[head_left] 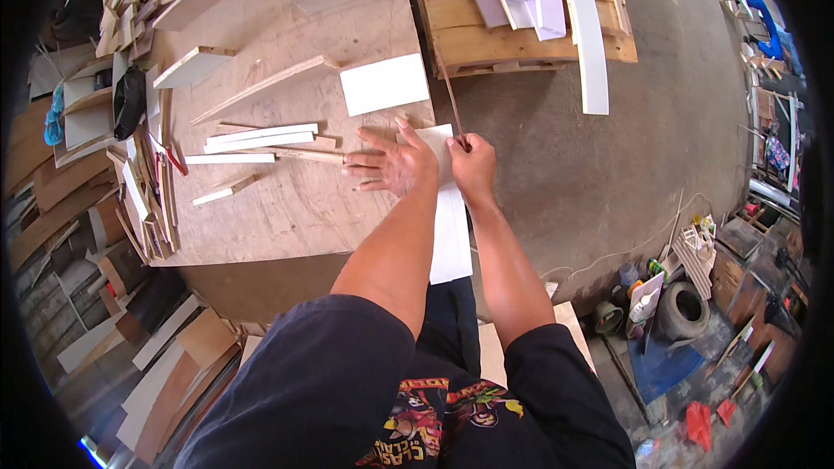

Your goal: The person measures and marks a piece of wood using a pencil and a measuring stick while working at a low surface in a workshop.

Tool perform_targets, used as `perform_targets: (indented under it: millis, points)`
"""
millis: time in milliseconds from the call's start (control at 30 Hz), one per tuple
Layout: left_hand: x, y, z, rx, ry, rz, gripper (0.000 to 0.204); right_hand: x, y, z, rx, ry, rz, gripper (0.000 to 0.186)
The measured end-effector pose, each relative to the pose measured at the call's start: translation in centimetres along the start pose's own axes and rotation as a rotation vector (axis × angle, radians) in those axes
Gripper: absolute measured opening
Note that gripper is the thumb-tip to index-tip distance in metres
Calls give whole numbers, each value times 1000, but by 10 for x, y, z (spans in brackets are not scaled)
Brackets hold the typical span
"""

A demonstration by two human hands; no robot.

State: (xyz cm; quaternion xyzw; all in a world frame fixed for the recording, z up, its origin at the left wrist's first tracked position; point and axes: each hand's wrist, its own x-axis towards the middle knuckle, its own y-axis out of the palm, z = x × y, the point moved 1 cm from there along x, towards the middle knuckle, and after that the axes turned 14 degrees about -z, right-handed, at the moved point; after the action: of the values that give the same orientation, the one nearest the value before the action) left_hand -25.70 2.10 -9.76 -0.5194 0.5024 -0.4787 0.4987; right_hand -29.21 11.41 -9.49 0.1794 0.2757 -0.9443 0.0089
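Observation:
A long white board [449,239] lies under my hands at the table's right edge, its near end jutting out toward my body. My left hand [398,161] has its fingers spread over the tabletop and rests against the board's left side. Beside the board's right edge, my right hand [473,165] is closed around the near end of a long, thin brown strip [450,91]. The strip looks narrow, as if edge-on, and points away from me; its kind is not clear. A white rectangular panel [385,85] lies just beyond my left hand.
Several narrow white and bare wood strips [261,139] lie on the plywood table [261,230], with upright panels [265,87] behind. Long boards [591,52] overhang a wooden stand at far right. Offcuts [174,365] crowd the left floor; a tyre [684,311] lies among clutter at right.

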Motion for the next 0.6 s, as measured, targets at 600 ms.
perform_targets:
  millis: [600]
  points:
    - [4,12,0,-11,39,-92,89,-3,-4,4,100,-64,-3,19]
